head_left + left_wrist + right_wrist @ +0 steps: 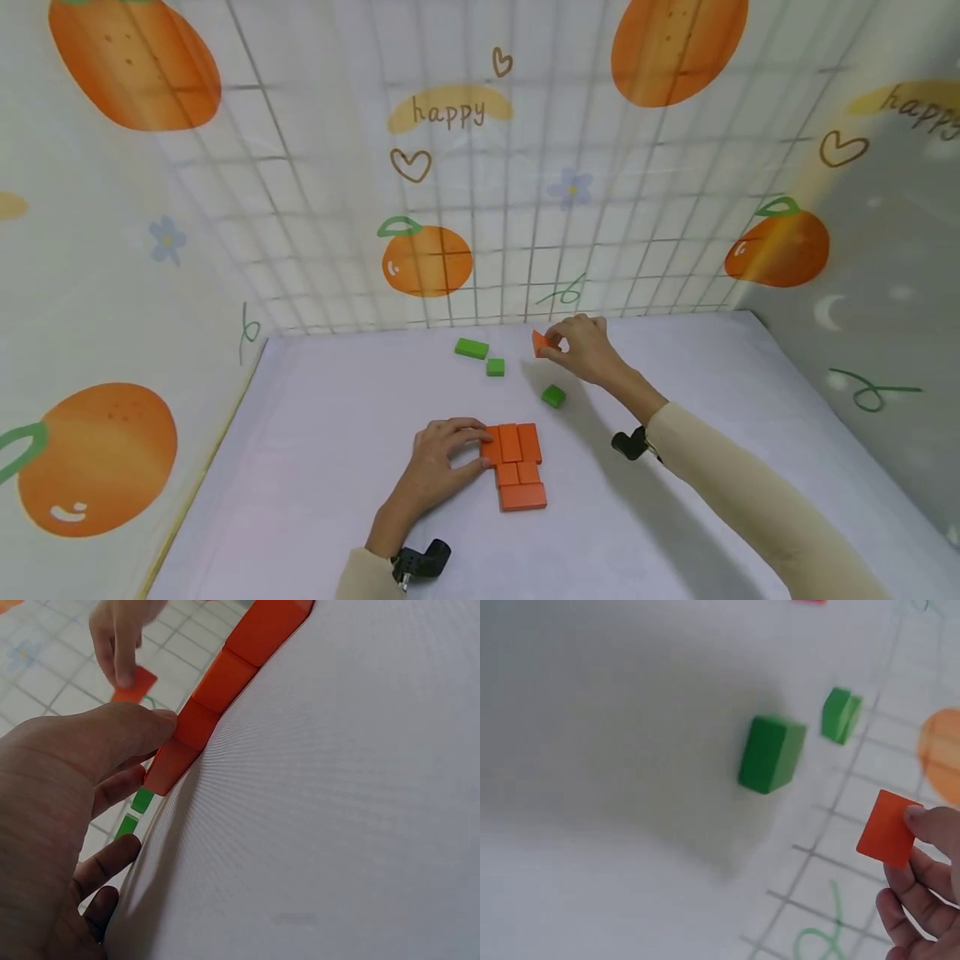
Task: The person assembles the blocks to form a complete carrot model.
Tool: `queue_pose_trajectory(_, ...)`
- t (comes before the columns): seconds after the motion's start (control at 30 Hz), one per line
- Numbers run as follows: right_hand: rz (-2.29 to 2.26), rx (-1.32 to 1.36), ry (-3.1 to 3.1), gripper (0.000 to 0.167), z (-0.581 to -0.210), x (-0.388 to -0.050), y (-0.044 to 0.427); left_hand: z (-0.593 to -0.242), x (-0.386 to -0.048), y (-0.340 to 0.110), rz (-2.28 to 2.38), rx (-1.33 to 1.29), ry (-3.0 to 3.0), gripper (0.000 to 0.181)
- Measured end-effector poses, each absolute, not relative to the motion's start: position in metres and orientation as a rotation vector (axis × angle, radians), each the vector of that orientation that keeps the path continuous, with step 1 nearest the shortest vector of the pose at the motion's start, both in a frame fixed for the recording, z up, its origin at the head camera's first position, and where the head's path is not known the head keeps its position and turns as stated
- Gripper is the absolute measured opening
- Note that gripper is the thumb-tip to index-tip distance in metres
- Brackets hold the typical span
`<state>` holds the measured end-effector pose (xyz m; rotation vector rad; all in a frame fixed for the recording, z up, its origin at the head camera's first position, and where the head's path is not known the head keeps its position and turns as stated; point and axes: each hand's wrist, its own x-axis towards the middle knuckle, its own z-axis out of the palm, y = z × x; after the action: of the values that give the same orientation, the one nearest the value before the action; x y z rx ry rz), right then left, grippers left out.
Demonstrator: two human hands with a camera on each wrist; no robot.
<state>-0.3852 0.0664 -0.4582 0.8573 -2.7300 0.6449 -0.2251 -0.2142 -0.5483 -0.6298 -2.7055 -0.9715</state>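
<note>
In the head view my right hand (588, 348) pinches a small orange block (538, 344) between thumb and fingers, raised above the back of the table. The right wrist view shows a flat rectangular face of this orange block (885, 829). My left hand (441, 457) has its thumb and a finger at the two ends of the leftmost orange block (491, 446) in a flat arrangement. Several more orange blocks (528, 442) lie against one another there: upright ones at the back, two small ones in the middle, a sideways one (523, 497) in front.
Behind the arrangement lie a long green block (472, 348), a small green block (495, 367) and another green block (553, 397) nearer the right arm. A white table (337, 400) carries everything. Fruit-printed cloth over a wire grid (510, 275) stands at the back.
</note>
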Motion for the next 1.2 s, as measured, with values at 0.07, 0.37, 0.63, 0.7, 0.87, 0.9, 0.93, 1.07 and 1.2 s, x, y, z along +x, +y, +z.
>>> queue_pose_trajectory(0.07,0.649,0.907,-2.7,0.018,-0.451,-0.371,0.07,-0.548,-0.225,-0.214,-0.967,-0.622,-2.717,0.031)
queue_pose_trajectory(0.37,0.687,1.091,-2.595,0.017,-0.438,-0.313,0.081,-0.548,-0.226,-0.214,-0.937,-0.607,-2.739,0.032)
queue_pose_trajectory(0.63,0.652,1.218,-2.564,0.018,-0.44,-0.265,0.082,-0.548,-0.225,-0.214,-0.961,-0.621,-2.727,0.031)
queue_pose_trajectory(0.7,0.643,1.258,-2.552,0.02,-0.441,-0.254,0.083,-0.548,-0.225,-0.213,-0.969,-0.623,-2.717,0.03)
queue_pose_trajectory(0.87,0.618,1.369,-2.529,0.023,-0.447,-0.23,0.08,-0.548,-0.225,-0.214,-0.976,-0.623,-2.709,0.031)
queue_pose_trajectory(0.9,0.618,1.387,-2.526,0.022,-0.449,-0.226,0.079,-0.548,-0.225,-0.214,-0.974,-0.624,-2.71,0.031)
queue_pose_trajectory(0.93,0.612,1.408,-2.519,0.022,-0.452,-0.222,0.078,-0.548,-0.226,-0.214,-0.972,-0.624,-2.713,0.031)
queue_pose_trajectory(1.07,0.601,1.469,-2.497,0.022,-0.462,-0.21,0.073,-0.549,-0.226,-0.215,-0.968,-0.623,-2.718,0.032)
queue_pose_trajectory(1.2,0.602,1.528,-2.481,0.026,-0.475,-0.203,0.071,-0.551,-0.225,-0.213,-0.967,-0.62,-2.725,0.032)
